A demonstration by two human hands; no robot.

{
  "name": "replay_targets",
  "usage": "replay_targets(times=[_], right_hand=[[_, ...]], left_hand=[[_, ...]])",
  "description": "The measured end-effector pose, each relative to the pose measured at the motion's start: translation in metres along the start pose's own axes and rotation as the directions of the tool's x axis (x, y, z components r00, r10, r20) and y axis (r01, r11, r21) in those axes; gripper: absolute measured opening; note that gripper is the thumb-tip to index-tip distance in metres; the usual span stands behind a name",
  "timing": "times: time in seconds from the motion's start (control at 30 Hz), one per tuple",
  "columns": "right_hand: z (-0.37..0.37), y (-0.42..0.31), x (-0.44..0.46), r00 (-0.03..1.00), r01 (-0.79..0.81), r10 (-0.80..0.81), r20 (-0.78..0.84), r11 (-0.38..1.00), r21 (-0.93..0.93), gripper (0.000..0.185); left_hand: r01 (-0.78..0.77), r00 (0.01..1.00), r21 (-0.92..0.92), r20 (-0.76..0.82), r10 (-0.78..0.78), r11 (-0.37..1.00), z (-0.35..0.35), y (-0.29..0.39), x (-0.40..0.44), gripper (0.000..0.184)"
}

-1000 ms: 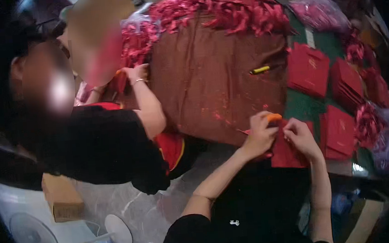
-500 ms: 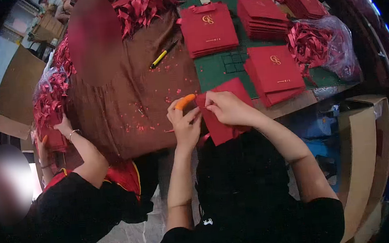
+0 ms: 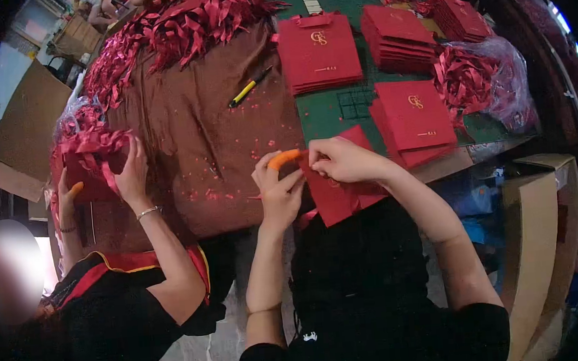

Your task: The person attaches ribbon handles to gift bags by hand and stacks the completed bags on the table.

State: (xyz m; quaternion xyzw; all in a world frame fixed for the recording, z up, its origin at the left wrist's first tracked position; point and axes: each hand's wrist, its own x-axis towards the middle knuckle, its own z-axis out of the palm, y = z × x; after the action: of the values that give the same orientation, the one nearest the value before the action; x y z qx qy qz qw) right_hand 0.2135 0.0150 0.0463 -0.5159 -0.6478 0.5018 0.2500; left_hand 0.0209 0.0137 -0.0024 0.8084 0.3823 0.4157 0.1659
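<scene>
A red paper gift bag (image 3: 337,204) is tilted at the front edge of the table, close to my body. My left hand (image 3: 280,188) is curled at its left edge; an orange cover (image 3: 282,159) wraps the index finger, whose tip meets the bag's upper corner. My right hand (image 3: 345,161) lies over the bag's upper part, fingers pinched against it. Whatever small piece may sit between those fingertips is hidden. Beside the bag, to the right, is a stack of red gift bags (image 3: 414,120) with gold print.
More bag stacks (image 3: 319,50) stand on the green mat (image 3: 327,109). Red ribbons (image 3: 208,17) heap at the back. A yellow marker (image 3: 250,87) and red scraps lie on the brown cloth (image 3: 183,134). At left, a co-worker's hands (image 3: 132,176) hold ribboned red bags. An open carton (image 3: 534,229) stands right.
My hands and the bag stay together with only slight finger movement. The co-worker's hands have lifted ribboned bags and shifted right. A person's head no longer covers the back ribbons.
</scene>
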Motion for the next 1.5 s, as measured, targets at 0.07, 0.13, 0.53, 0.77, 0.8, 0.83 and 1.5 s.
replay_targets(times=[0.07, 0.13, 0.53, 0.77, 0.8, 0.83, 1.5], right_hand=[[0.0, 0.004, 0.002, 0.998, 0.06, -0.06, 0.005, 0.997, -0.047, 0.006], [-0.001, -0.004, 0.0, 1.0, 0.016, -0.016, 0.009, 0.999, -0.03, 0.006], [0.02, 0.014, -0.012, 0.916, 0.328, -0.367, -0.162, 0.917, -0.225, 0.009], [0.013, 0.014, -0.012, 0.955, 0.257, -0.261, -0.142, 0.965, -0.045, 0.009], [0.01, 0.01, -0.013, 0.963, 0.236, -0.236, -0.127, 0.972, -0.016, 0.009], [0.004, 0.002, -0.015, 0.993, 0.108, -0.107, -0.058, 0.994, 0.024, 0.017], [0.006, 0.018, -0.015, 0.969, 0.245, -0.245, -0.038, 0.969, -0.004, 0.02]], left_hand=[[0.003, 1.0, -0.014, -0.001, -0.003, 1.0, 0.001, -0.001, -0.002, 0.022], [0.023, 1.0, -0.009, 0.017, -0.023, 1.0, 0.0, 0.0, -0.001, 0.022], [0.159, 0.985, -0.092, 0.085, -0.152, 0.983, 0.001, 0.008, 0.002, 0.021], [0.005, 1.0, 0.19, 0.008, -0.006, 0.982, 0.001, 0.018, 0.002, 0.02], [-0.043, 0.999, 0.181, -0.004, 0.044, 0.983, -0.002, 0.018, 0.002, 0.019], [-0.045, 0.999, 0.182, -0.005, 0.046, 0.982, -0.004, 0.018, 0.002, 0.019], [0.174, 0.984, 0.584, -0.14, -0.113, 0.793, -0.07, -0.023, -0.036, 0.005]])
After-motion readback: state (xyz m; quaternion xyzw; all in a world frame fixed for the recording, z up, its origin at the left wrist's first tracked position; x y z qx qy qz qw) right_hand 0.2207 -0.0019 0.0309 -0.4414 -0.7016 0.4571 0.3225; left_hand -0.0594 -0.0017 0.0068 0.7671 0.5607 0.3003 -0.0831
